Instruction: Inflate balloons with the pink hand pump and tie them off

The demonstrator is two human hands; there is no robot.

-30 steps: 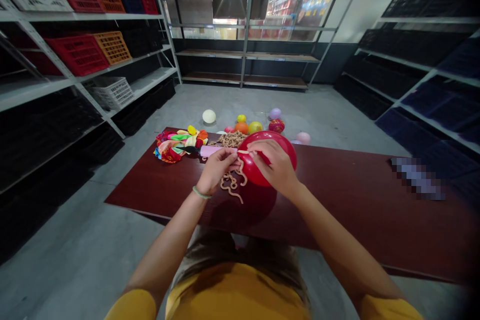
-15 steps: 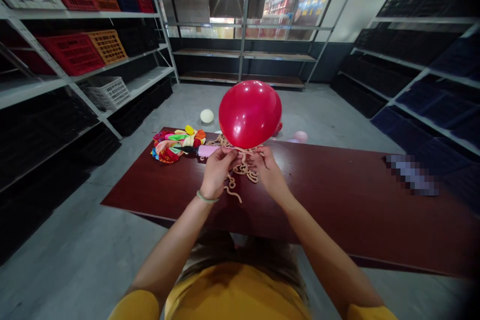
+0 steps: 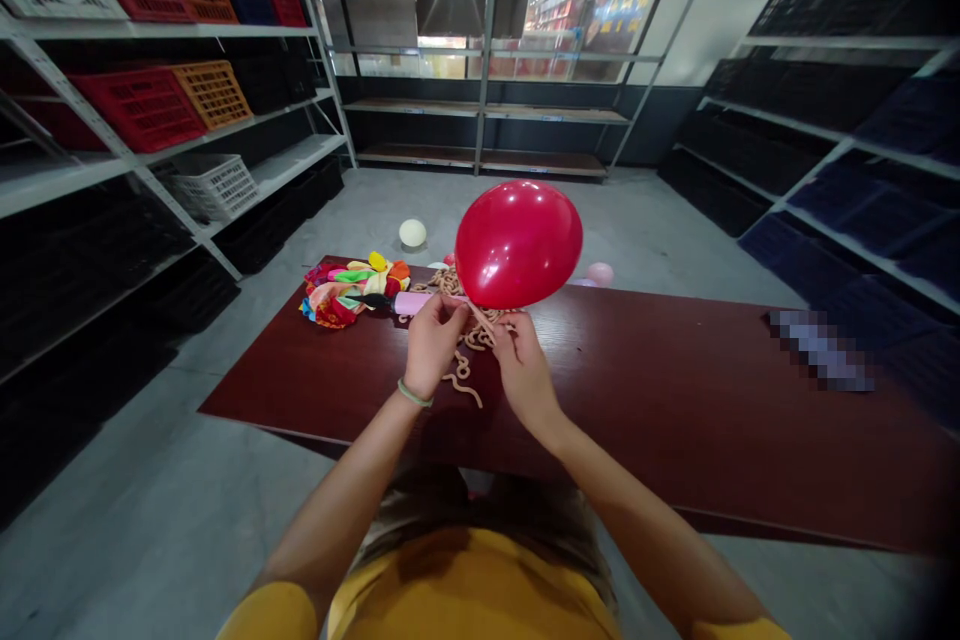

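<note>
A blown-up red balloon [image 3: 519,242] stands upright above my hands, over the dark red table [image 3: 675,390]. My left hand [image 3: 433,340] is closed in a pinch at the balloon's neck. My right hand [image 3: 520,368] is closed on a tan rubber band [image 3: 480,320] stretched toward the neck. Several loose rubber bands [image 3: 461,375] lie on the table beneath my hands. A pink balloon pump [image 3: 416,302] and a heap of flat coloured balloons [image 3: 341,288] lie to the left.
Inflated balloons lie on the floor beyond the table, a cream one [image 3: 412,233] and a pink one [image 3: 599,273]. Metal shelving with red, orange and white crates [image 3: 169,100] lines the left wall; dark crates [image 3: 825,110] fill the right shelves.
The balloon rose from lying on the table under my right hand to standing upright above both hands. It has since drifted slightly right and down, and my right hand pulls the band lower.
</note>
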